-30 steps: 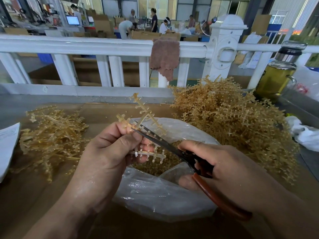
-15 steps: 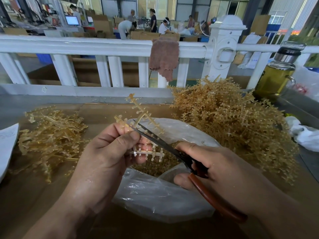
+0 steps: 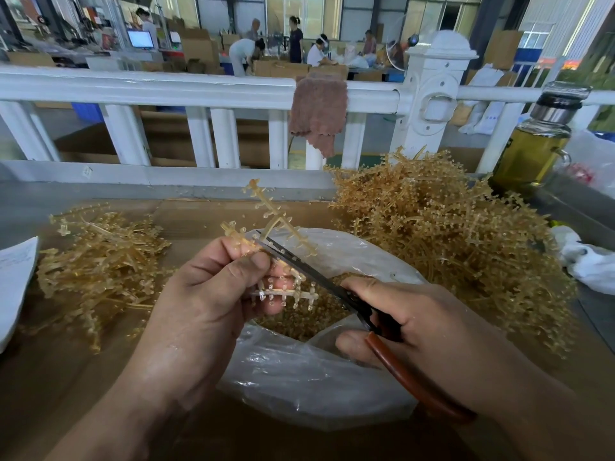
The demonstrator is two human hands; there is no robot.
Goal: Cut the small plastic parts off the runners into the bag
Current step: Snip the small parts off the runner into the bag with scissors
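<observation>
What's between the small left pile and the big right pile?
Head view: the open bag, with the left hand holding a runner and the right hand working scissors above it.

Paper cut off at left edge — one handle of the scissors hidden inside right hand

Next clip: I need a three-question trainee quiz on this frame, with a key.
1. True or false: the right hand grips the scissors.
2. What does the left hand hold over the bag? A) a runner B) a cloth C) a bottle
3. Fill in: the bigger heap of runners lies to the bag's ____.
Key: 1 true; 2 A; 3 right.
</observation>
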